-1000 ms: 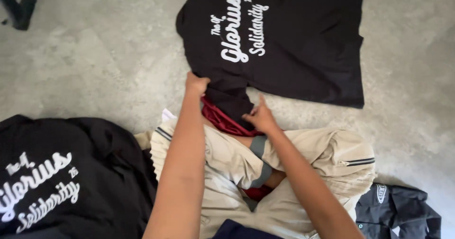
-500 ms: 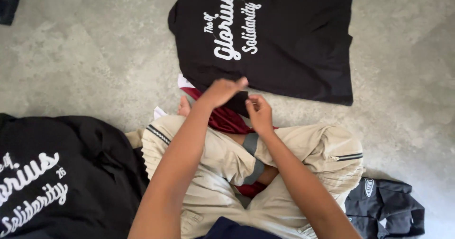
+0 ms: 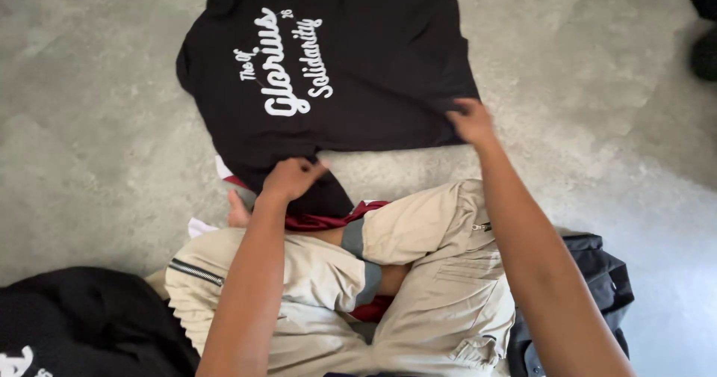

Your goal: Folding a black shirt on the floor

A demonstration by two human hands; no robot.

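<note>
The black T-shirt (image 3: 328, 70) is lying spread on the grey concrete floor (image 3: 97, 123), printed side up, with white script lettering running across its middle. Two black printed T-shirts are showing in all: this one ahead of the person, and a second black T-shirt (image 3: 82, 321) bunching at the lower left with a scrap of white print at the frame's edge. The left hand (image 3: 290, 179) is closing its fingers on the near hem of the spread shirt, pinching the cloth. A dark red garment (image 3: 328, 218) is lying between that hem and the person's beige trousers (image 3: 433, 287). The right hand (image 3: 470, 121) is gripping the shirt's lower right corner, fingers curled over the edge. A dark grey garment (image 3: 597, 280) is lying crumpled at the far right. Half a second ago both hands were working close together at the hem; now they are holding it well apart.
</note>
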